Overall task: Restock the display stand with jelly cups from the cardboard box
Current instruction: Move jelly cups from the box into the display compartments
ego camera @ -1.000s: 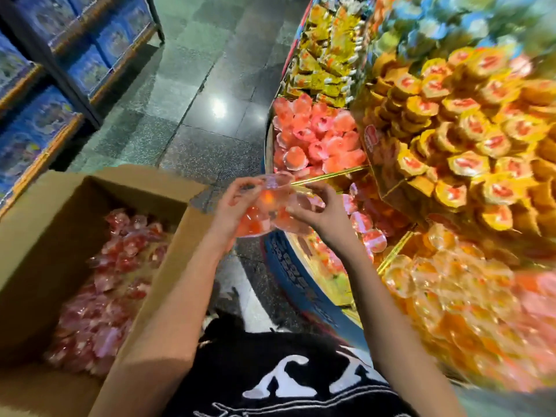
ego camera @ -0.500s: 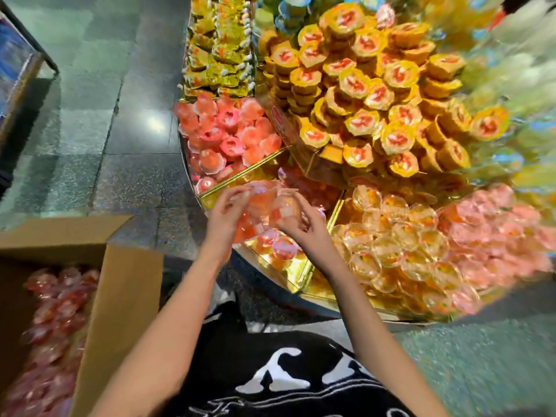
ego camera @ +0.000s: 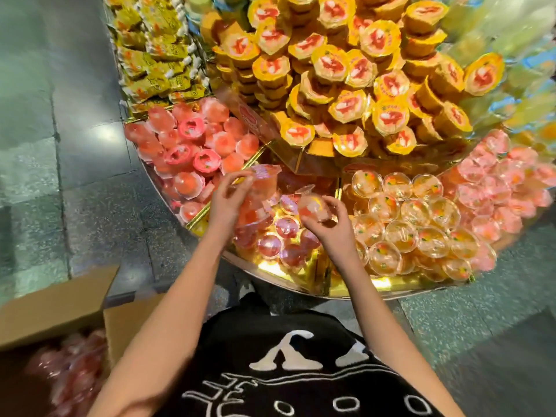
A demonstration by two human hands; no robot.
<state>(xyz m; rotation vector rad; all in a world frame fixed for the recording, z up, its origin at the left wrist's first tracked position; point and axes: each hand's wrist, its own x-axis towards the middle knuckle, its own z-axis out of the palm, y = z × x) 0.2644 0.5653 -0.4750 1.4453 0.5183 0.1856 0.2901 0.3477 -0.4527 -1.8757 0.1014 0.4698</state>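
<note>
Head: L grip (ego camera: 228,203) & R grip (ego camera: 329,227) hold jelly cups (ego camera: 266,180) over stand (ego camera: 355,288).

2 hands (ego camera: 225,203) (ego camera: 331,227), 1 cardbd box (ego camera: 57,308)

I see clear jelly cups (ego camera: 264,182) tinted pink and orange, a gold display stand (ego camera: 358,286), upper cups (ego camera: 388,115) with yellow lids marked red, a plain brown cardboard box (ego camera: 54,308), a black shirt (ego camera: 285,341) with white lettering, and a grey-green speckled floor (ego camera: 90,206).
</note>
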